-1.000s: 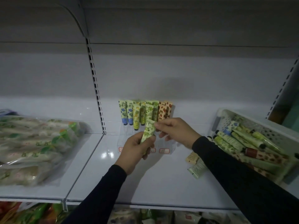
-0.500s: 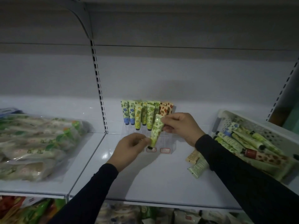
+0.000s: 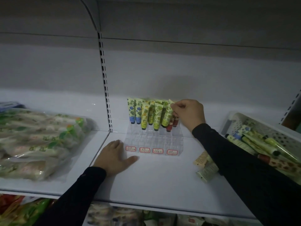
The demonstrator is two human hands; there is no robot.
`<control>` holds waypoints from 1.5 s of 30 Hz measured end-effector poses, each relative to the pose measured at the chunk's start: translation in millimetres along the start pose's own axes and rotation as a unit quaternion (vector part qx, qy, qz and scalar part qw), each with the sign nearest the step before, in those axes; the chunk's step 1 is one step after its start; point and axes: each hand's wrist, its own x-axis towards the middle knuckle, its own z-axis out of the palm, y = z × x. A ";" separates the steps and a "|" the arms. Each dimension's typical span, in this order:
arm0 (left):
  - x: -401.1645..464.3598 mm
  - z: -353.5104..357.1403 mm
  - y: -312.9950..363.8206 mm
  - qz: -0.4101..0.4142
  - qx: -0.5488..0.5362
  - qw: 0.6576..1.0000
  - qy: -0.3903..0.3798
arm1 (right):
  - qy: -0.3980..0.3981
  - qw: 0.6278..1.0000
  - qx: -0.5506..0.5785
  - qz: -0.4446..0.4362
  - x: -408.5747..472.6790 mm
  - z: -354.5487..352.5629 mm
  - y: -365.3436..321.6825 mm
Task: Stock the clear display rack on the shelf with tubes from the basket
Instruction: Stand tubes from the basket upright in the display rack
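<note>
Right hand [image 3: 189, 115] pinches the crimped top of a green-patterned tube [image 3: 167, 115], cap down, tilted into a far slot of the clear display rack [image 3: 151, 141] so it stands among the tubes already racked. Left hand [image 3: 114, 156] lies flat, fingers spread, on the white shelf [image 3: 162, 176] at the rack's near-left corner, likely bracing it. Basket [image 3: 263, 128] of tubes sits far right; two loose tubes [image 3: 206, 167] lie near it

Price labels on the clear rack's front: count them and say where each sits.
4, in one row along the clear rack front edge: far-left label, second label, third label, far-right label. None looks hidden.
</note>
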 end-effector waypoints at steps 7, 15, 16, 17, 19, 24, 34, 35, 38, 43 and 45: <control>-0.1 3.6 -2.6 0.020 0.002 1.000 0.020 | 0.002 0.999 -0.042 -0.010 5.3 20.0 7.2; 0.1 4.2 -2.0 0.032 0.003 0.999 0.032 | -0.009 0.995 -0.094 -0.044 8.0 26.0 7.3; 0.0 4.4 -2.0 0.031 0.003 0.999 0.033 | -0.011 0.995 -0.092 -0.043 7.8 27.2 8.3; 0.2 4.8 -2.4 0.031 0.004 0.999 0.034 | -0.012 0.995 -0.090 -0.042 7.9 28.1 9.3; 1.6 6.3 -4.2 0.032 0.009 0.999 0.037 | -0.012 0.996 -0.081 -0.037 9.6 29.3 11.5; 0.4 4.2 -2.7 0.040 -0.003 0.998 0.041 | -0.001 0.998 -0.065 -0.024 12.3 29.5 9.5; -1.4 1.1 -0.3 0.037 -0.009 0.998 0.040 | -0.033 0.997 -0.070 -0.027 19.0 31.4 12.7; -1.4 1.2 -0.4 0.037 -0.009 0.999 0.039 | -0.036 0.997 -0.068 -0.023 19.2 32.3 12.9; -0.4 1.3 -0.3 0.037 -0.006 0.999 0.039 | -0.035 0.997 -0.068 -0.013 18.9 33.4 12.7; -1.9 -0.6 3.0 0.028 0.001 0.999 0.032 | -0.037 0.995 -0.088 -0.012 17.2 32.4 11.0; -2.6 -1.4 4.1 0.025 0.002 0.999 0.028 | -0.039 0.994 -0.103 -0.018 16.5 30.7 8.5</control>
